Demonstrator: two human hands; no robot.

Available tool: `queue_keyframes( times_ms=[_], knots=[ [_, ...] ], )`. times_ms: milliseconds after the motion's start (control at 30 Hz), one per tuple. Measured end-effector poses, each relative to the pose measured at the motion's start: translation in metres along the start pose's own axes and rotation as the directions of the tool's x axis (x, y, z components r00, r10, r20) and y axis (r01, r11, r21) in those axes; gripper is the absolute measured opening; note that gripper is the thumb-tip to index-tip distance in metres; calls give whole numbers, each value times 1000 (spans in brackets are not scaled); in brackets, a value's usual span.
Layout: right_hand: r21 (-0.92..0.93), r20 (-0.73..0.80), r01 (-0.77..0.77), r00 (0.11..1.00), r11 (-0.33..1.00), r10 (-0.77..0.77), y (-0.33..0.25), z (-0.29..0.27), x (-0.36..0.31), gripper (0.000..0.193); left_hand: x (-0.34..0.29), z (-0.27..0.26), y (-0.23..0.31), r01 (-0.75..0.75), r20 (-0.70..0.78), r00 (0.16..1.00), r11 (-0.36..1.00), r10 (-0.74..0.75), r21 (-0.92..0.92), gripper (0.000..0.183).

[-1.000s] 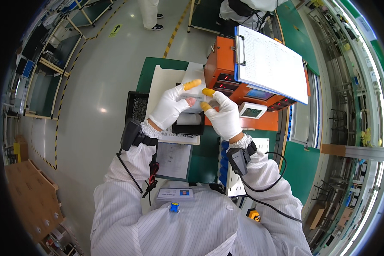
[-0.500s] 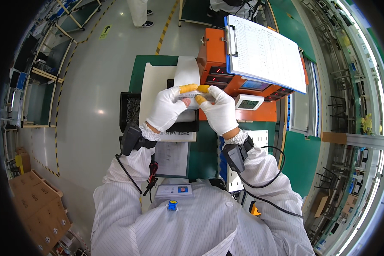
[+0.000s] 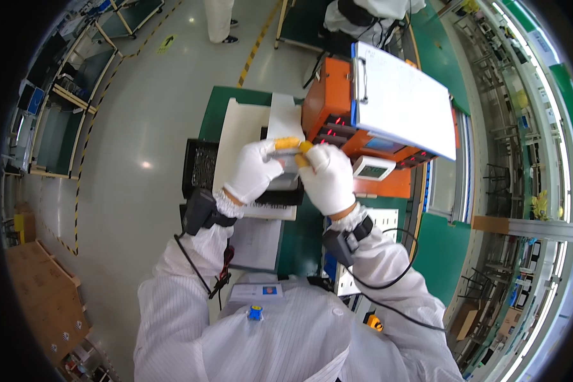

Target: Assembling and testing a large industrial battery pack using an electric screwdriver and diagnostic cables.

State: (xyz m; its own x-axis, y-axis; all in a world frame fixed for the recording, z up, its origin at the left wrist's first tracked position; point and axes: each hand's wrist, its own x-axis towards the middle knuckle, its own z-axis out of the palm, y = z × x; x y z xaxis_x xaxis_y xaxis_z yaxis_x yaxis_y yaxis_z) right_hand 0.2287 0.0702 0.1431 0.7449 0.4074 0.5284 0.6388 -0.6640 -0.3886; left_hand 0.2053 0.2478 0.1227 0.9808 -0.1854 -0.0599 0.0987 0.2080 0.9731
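My left hand (image 3: 254,173) and my right hand (image 3: 330,181) meet above the bench, in white gloves with yellow finger covers on some fingers. Both are closed, fingertips pinching a thin grey-white piece (image 3: 289,155) between them; the fingers hide most of it and its kind is unclear. Below the hands lies a black tray (image 3: 293,194), largely covered by them. A white sheet or strip (image 3: 285,118) stretches away beyond my fingers. Left of my left hand, a black bin (image 3: 200,167) holds many small dark metal parts.
An orange instrument box (image 3: 323,95) with red displays stands at the right back, bearing a clipboard with paper (image 3: 404,99). A small white display unit (image 3: 374,168) sits before it. Cables hang from both wrist-worn devices. A printed sheet (image 3: 256,242) lies nearer me.
The view has shifted slightly, so the bench sits lower. My right hand has turned, its fingers curling in more, and less of the pale piece shows between my hands.
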Motion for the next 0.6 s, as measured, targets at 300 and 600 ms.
queue_keyframes(
  times_ms=[300, 600],
  knots=[
    [-123, 23, 188, 982, 974, -187, 0, -1, -10, 22, -4, -7, -11, 38, 29, 999, 998, -37, -40, 44],
    [204, 59, 288, 950, 936, -305, -35, -36, -34, 25, 53, -46, -22, -18, -114, 993, 986, 37, 163, 57]
  ],
)
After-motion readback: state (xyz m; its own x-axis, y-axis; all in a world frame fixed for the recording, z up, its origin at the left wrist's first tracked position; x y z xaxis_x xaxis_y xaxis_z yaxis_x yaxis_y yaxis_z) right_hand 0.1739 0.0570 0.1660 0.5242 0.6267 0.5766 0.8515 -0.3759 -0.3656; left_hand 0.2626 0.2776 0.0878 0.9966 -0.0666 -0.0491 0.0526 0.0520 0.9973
